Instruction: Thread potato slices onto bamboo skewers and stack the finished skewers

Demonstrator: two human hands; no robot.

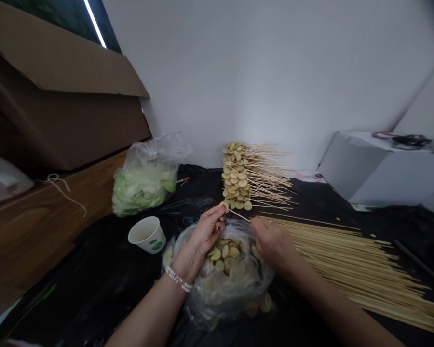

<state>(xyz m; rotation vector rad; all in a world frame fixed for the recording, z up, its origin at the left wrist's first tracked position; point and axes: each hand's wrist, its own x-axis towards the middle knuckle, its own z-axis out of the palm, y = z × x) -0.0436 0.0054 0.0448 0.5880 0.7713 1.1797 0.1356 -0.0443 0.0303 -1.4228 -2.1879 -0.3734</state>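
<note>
My left hand (210,226) pinches a pale round slice (224,206), which looks like potato, at the tip of a thin wooden skewer (239,215). The skewer's other end is in my right hand (273,241), whose fingers are closed round it. Below both hands sits a clear plastic bag (235,294) with its mouth open, full of similar slices (224,251). Past my hands lies a stack of loaded skewers (237,178), slices at the left and bare sticks pointing right. Many loose bamboo skewers (350,265) lie beside my right forearm.
Left of the bag stands a white paper cup (147,234). Behind it is a plastic bag of pale green slices (144,185). Black sheeting (108,270) covers the work surface. A large cardboard box (68,106) is at the left, a white box (379,168) at the right, a wall behind.
</note>
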